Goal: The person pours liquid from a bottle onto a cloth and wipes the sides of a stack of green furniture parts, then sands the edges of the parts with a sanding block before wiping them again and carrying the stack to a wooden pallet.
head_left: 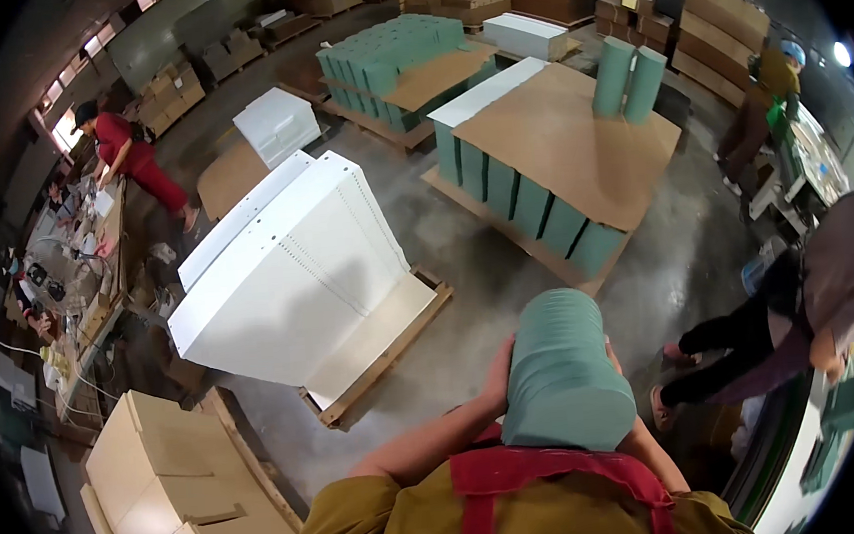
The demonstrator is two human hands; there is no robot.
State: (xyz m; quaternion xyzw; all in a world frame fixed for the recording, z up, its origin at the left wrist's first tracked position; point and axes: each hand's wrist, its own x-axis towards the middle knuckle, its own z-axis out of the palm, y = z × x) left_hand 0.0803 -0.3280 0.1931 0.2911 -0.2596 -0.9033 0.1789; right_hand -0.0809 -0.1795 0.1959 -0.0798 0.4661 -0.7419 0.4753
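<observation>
Against my front I carry a long stack of green, round-topped pieces (567, 366), nested one behind another; their material cannot be made out. My left hand (501, 374) is pressed along the stack's left side. On the opposite side, my right hand (615, 361) grips it, mostly hidden behind the pieces. Ahead stands a pallet load of similar green stacks (501, 189), topped by a brown cardboard sheet (563, 141). Two more green stacks (613, 77) stand upright on that sheet.
White panels (286, 258) lean in a stack on a wooden pallet (384, 356) to the left. Cardboard boxes (169, 488) sit at the lower left. One person (781, 309) stands close at right; another in red (120, 156) bends over a cluttered bench (98, 293).
</observation>
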